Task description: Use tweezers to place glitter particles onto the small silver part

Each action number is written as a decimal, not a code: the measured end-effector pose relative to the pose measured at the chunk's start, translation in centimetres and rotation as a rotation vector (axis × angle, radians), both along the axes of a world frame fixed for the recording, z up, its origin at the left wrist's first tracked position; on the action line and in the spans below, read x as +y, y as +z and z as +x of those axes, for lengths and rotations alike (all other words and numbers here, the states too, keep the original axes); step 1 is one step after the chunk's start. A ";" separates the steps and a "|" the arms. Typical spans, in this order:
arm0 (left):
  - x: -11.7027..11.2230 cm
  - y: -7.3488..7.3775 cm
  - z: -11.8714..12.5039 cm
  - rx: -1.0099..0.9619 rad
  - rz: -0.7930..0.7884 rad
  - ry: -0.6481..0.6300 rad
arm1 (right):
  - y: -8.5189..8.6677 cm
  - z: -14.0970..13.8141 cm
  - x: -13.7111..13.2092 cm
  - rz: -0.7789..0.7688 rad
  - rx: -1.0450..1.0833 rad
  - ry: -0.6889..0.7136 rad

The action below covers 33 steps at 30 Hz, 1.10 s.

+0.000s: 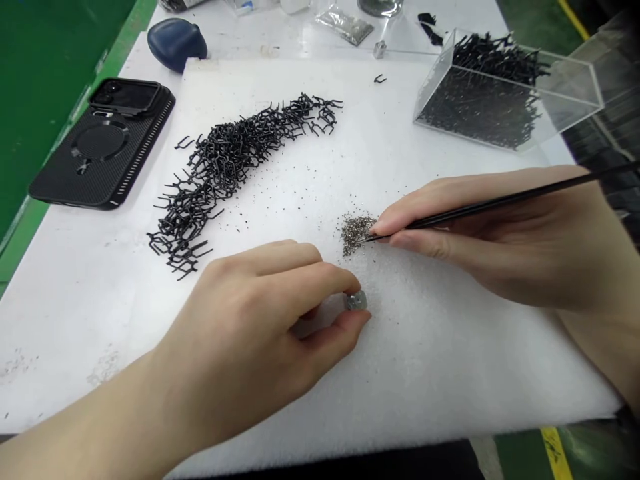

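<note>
My left hand (260, 307) pinches a small grey metal block (357, 301) between thumb and forefinger, just above the white foam sheet (450, 373). Thin black tweezers (480, 208) lie in my right hand (530, 247), gripped near their tip. That tip touches the right edge of a little heap of tiny metal bits (356, 230). Whether a bit sits between the points is too small to see. Beyond my left hand stretches a curved pile of black forked pieces (235, 150).
A clear plastic box (575, 100), tilted and partly filled with more black pieces, stands at the right back. To the left are a black phone (107, 143) and a dark blue rounded object (176, 44). A small plastic bag (345, 24) lies at the back.
</note>
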<state>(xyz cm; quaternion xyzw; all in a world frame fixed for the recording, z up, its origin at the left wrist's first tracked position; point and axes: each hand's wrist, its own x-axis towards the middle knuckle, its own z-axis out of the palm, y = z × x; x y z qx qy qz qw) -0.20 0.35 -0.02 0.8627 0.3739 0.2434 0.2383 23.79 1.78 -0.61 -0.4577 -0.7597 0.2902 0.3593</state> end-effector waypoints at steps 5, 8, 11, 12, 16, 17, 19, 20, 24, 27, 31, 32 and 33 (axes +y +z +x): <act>0.1 -0.2 -0.1 -0.007 -0.001 0.008 | 0.1 0.1 0.2 -0.029 0.039 0.024; 0.0 0.0 0.1 -0.002 -0.005 0.007 | 0.0 0.3 0.2 -0.041 0.044 0.013; 0.0 0.2 0.2 -0.001 0.000 0.016 | -0.2 0.5 0.0 -0.046 0.044 -0.011; 0.0 0.2 0.3 0.001 0.004 0.024 | -0.1 0.4 -0.1 -0.048 0.049 -0.016; -0.1 0.1 0.1 -0.014 0.028 0.031 | 0.4 0.2 -0.3 -0.076 0.087 0.003; -0.2 0.1 0.1 -0.015 0.032 0.030 | 0.5 0.1 -0.4 -0.094 0.100 0.027; -0.2 -0.1 0.0 -0.009 0.041 0.020 | 0.7 0.2 -0.5 -0.156 0.131 0.104; -0.2 -0.1 0.0 -0.003 0.046 0.017 | 0.8 0.2 -0.6 -0.196 0.156 0.153; 0.0 -0.2 0.1 0.013 0.053 0.018 | 0.7 0.4 -0.7 -0.321 0.245 0.280; 0.1 -0.1 0.3 0.023 0.066 0.032 | 0.5 0.5 -0.8 -0.342 0.268 0.310; 0.1 0.1 0.3 0.025 0.061 0.030 | 0.3 0.5 -0.8 -0.306 0.269 0.341; 0.1 0.1 0.3 0.023 0.059 0.027 | 0.2 0.5 -0.8 -0.286 0.260 0.343; 0.0 0.1 0.2 0.020 0.060 0.024 | 0.3 0.5 -0.8 -0.266 0.243 0.338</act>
